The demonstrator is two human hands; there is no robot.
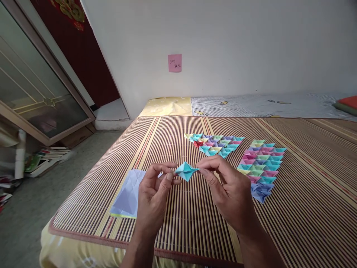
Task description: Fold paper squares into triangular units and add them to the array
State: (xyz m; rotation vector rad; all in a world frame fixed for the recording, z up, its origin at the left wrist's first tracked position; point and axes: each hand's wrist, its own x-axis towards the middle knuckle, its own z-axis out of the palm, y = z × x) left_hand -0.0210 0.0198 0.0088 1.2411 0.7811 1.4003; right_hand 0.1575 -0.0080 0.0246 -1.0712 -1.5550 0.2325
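Note:
A small turquoise origami boat (186, 171) of folded paper is held level above the bamboo mat, its opening facing me. My left hand (156, 190) pinches its left tip between thumb and fingers. The right tip is gripped by the thumb and index finger of my right hand (225, 190). Partly behind my left hand lies a stack of bluish-violet paper sheets (126, 193) with a yellow-green edge at the bottom. Beyond my hands, several folded paper boats (214, 143) in mixed colours sit in overlapping rows. To the right is a second group of paper boats (263, 158).
The striped bamboo mat (92, 186) covers a bed with a yellow sheet (69, 253). A pink sticky note (174, 63) is on the wall behind. Books (47, 160) lie on the floor at left, near a glass-panelled door (41, 82). An orange item (347, 103) rests far right.

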